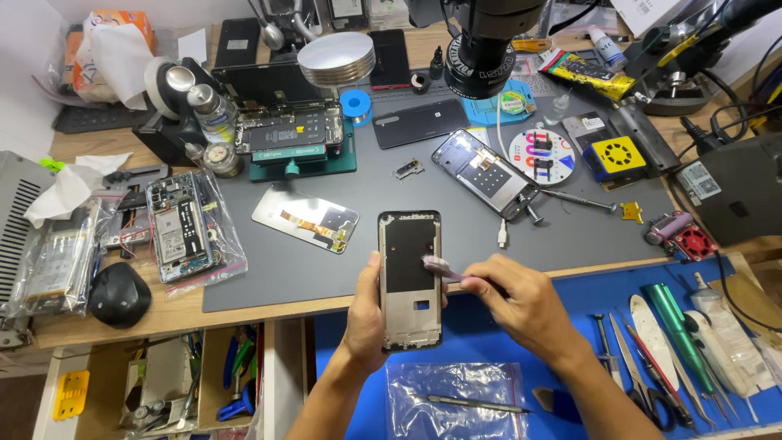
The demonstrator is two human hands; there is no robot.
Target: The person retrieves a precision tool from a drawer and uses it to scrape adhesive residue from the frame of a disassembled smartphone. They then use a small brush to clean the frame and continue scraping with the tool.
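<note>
Black rectangular phone frame (410, 281) gripped by the left hand (366, 314) past the table's front edge; small pale-bristled brush (444, 267) pinched by the right hand (521, 301). Hard strokes could jar the frame loose.

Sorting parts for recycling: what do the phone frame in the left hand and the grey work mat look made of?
Phone frame: probably metal, going by its silvery matte rim, with a flat black panel inside. Grey work mat: looks like rubber or silicone, dull, glare-free and lying flat.

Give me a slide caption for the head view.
Left hand holds a phone frame while right hand brushes it with a toothbrush.
</note>
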